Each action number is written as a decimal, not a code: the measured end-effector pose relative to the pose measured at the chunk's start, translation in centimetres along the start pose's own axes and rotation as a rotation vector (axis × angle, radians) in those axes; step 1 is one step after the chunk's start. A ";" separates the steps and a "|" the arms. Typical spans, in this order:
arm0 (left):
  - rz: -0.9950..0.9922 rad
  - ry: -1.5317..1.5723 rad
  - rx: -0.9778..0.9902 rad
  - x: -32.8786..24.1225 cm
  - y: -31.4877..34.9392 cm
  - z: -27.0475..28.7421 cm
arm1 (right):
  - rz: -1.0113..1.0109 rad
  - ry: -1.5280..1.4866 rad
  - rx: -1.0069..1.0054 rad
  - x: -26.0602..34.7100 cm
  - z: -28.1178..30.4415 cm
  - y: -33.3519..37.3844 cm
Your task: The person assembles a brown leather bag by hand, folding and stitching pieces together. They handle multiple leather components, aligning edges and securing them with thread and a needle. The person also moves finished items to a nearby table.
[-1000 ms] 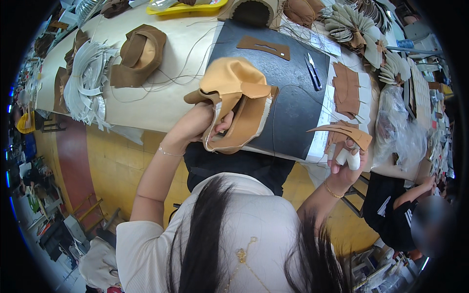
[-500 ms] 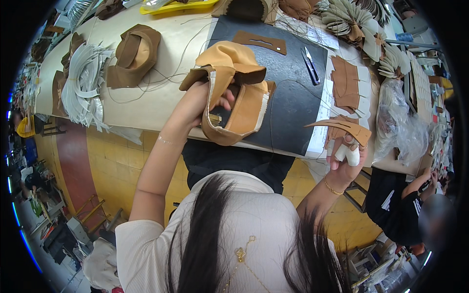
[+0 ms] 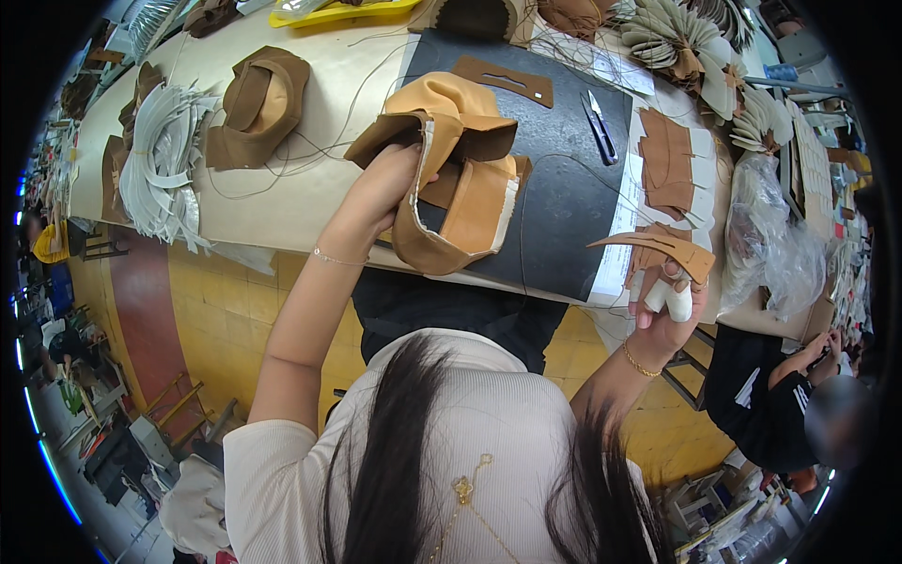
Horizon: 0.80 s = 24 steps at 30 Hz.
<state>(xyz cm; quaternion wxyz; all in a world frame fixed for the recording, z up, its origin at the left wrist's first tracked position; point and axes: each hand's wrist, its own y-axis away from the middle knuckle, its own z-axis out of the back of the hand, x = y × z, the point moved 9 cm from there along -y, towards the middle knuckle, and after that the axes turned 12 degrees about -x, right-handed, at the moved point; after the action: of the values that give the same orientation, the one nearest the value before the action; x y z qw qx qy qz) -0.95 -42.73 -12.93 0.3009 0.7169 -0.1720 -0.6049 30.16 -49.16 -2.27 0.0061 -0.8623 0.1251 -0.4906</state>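
Observation:
A tan and brown leather bag body (image 3: 442, 252), unfinished and with pale raw edges, is in front of me over a black mat (image 3: 564, 221). My left hand (image 3: 387, 188) grips it at its left side, the fingers reaching behind its edge and mostly hidden by the leather. At the right, my right hand (image 3: 672, 318) is closed on a curved tan leather strip (image 3: 662, 246) with a pointed end and small slits. White wraps cover some of its fingertips. Beside it lies a stack of brown leather pieces (image 3: 665, 169).
Thread snips (image 3: 598, 129) and a slotted brown leather piece (image 3: 503, 80) lie on the mat. To the left are another leather bag (image 3: 260, 108) and a bundle of white strips (image 3: 164, 164). Clear plastic bags (image 3: 761, 235) sit at the right. Loose threads cross the table.
My left hand has gone further up behind the bag's edge, so fingers that showed in its opening are now mostly hidden. The bag has shifted slightly upward. My right hand stays nearly still.

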 end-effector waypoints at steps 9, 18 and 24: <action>-0.458 0.048 0.293 -10.8 5.9 1.0 | -0.047 0.018 -0.031 -0.1 0.8 -0.3; -1.113 -1.433 -0.021 -10.1 10.3 -5.8 | -0.069 0.088 -0.084 -0.5 0.1 -0.5; -0.933 -1.277 0.144 -5.1 7.0 -5.7 | -0.089 0.059 -0.066 0.1 1.2 -0.6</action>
<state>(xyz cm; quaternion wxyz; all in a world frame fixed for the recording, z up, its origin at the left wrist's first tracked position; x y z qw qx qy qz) 4.32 -43.64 -4.11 -0.1876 0.2472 -0.0317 -0.9501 31.30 -48.73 -2.73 -0.0480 -0.8520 0.1028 -0.5111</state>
